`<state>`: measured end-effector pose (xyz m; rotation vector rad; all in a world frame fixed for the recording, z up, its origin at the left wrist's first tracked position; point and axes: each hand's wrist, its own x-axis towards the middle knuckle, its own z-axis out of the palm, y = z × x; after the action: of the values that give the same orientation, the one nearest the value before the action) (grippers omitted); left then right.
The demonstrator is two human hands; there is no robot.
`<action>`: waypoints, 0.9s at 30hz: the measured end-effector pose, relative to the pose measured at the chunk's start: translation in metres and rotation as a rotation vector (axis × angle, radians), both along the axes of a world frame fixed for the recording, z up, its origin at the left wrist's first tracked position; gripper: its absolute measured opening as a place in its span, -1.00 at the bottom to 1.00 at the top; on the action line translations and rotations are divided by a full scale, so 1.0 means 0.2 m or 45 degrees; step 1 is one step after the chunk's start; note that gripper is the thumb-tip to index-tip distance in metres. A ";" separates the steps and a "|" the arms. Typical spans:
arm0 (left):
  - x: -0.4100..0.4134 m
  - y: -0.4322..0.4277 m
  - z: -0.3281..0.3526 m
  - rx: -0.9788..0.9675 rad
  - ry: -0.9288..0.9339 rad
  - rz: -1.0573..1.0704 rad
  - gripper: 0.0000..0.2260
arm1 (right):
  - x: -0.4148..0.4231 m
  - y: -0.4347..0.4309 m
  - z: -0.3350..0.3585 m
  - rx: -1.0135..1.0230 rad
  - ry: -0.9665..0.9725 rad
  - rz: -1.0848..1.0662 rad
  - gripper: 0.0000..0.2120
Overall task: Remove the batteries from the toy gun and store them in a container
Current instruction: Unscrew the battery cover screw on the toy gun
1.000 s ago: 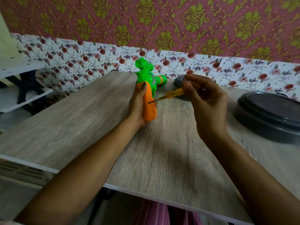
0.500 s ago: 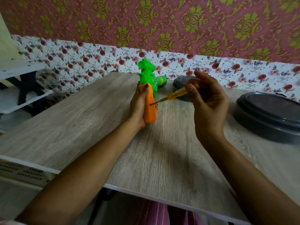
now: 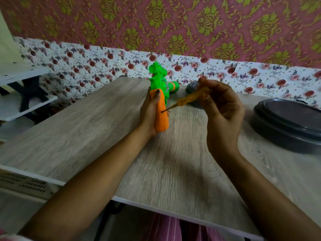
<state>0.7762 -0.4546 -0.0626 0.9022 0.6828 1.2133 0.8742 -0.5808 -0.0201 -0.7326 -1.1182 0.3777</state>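
A toy gun (image 3: pixel 159 87) with a green body and an orange handle stands over the middle of the wooden table (image 3: pixel 86 129). My left hand (image 3: pixel 149 113) grips the orange handle from the left. My right hand (image 3: pixel 223 110) pinches the yellow handle of a small screwdriver (image 3: pixel 186 100), blurred by motion. The screwdriver's metal tip sits in a small dark hole on the side of the orange handle. No batteries are visible.
A dark round container with a lid (image 3: pixel 290 124) sits at the table's right edge. A smaller dark round lid or dish (image 3: pixel 192 86) lies behind my right hand. White shelves (image 3: pixel 26 105) stand to the left. The flowered wall runs along the table's far edge.
My right hand has turned on the screwdriver, fingers shifting round its handle, while the tip stays at the hole. My left hand and the toy gun have kept their place.
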 end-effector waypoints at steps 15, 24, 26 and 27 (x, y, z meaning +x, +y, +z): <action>0.00 -0.01 0.01 0.021 0.012 -0.003 -0.59 | 0.00 -0.02 0.00 0.024 -0.004 -0.047 -0.86; 0.00 -0.01 0.01 0.009 -0.008 0.010 -0.61 | -0.01 -0.02 -0.01 0.013 0.015 -0.055 -0.88; 0.00 -0.01 0.01 0.021 0.007 0.003 -0.61 | -0.01 -0.03 -0.01 0.027 0.006 -0.057 -0.87; 0.00 -0.01 0.01 0.023 0.013 -0.005 -0.59 | -0.01 -0.03 0.00 0.032 0.008 -0.040 -0.86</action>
<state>0.7769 -0.4567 -0.0611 0.9252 0.6790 1.2137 0.8731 -0.5875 -0.0208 -0.7260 -1.1026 0.3383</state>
